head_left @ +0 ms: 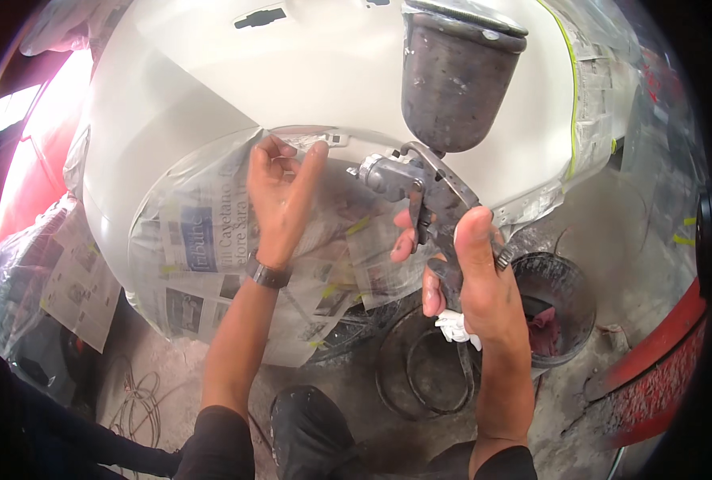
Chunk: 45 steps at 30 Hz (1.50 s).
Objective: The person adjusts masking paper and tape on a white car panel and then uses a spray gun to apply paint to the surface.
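Observation:
My right hand (484, 280) is wrapped round the handle of a grey metal spray gun (432, 188), thumb up along its back. A dark, paint-specked cup (460, 80) with a lid tops the gun, and the nozzle points left. White cloth or tissue (458, 328) is bunched at the base of the handle, where a hose leads down. My left hand (284, 196), with a dark watch (268, 272) at the wrist, is raised by the wheel arch. Its fingers are loosely curled, thumb apart, nothing visible between them. Newspaper masking (236, 240) covers the wheel area behind it.
A white body panel (316, 72) curves across the top, edged right by yellow-green tape (574, 96) and paper. Below right stands a dark bucket (584, 296) with a reddish rag (544, 332) inside. A coiled hose (384, 376), cables (140, 408) and a red metal piece (652, 360) are nearby.

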Available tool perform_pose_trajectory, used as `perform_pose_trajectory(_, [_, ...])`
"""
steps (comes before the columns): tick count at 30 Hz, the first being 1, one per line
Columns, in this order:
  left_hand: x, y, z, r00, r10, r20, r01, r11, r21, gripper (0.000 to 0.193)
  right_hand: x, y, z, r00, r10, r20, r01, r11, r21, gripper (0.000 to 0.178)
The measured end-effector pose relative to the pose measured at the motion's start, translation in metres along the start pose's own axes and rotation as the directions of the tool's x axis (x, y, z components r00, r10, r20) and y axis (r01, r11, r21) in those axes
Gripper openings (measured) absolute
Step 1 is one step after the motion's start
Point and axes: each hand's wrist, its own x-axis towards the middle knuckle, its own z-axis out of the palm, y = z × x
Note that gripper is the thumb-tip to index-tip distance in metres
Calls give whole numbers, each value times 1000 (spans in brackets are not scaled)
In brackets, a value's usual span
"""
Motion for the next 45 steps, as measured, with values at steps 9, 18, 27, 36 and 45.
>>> perform_pose_trajectory(9, [5,-2,-7,998,-24,-51,23,1000,-10,37,-1,0,1,999,44,15,-45,995,89,70])
perform_pose_trajectory(18, [-201,-21,-124,702,-528,478,227,802,552,61,-5,0,-15,1000,25,6,-25,999,22,65])
perform_pose_trajectory(27, [-346,26,-189,371,-926,-63,769,269,580,65,-5,2,-19,999,-35,-30,33,996,-83,93])
perform_pose_trajectory(36, [-250,50,-127,479,-647,593,392,762,515,97,-3,2,-32,999,31,-10,-32,994,-107,85])
perform_pose_trajectory(45, [-76,40,-1,565,-118,817,-725,402,560,106,3,1,-56,973,114,-201,-119,993,-12,80])
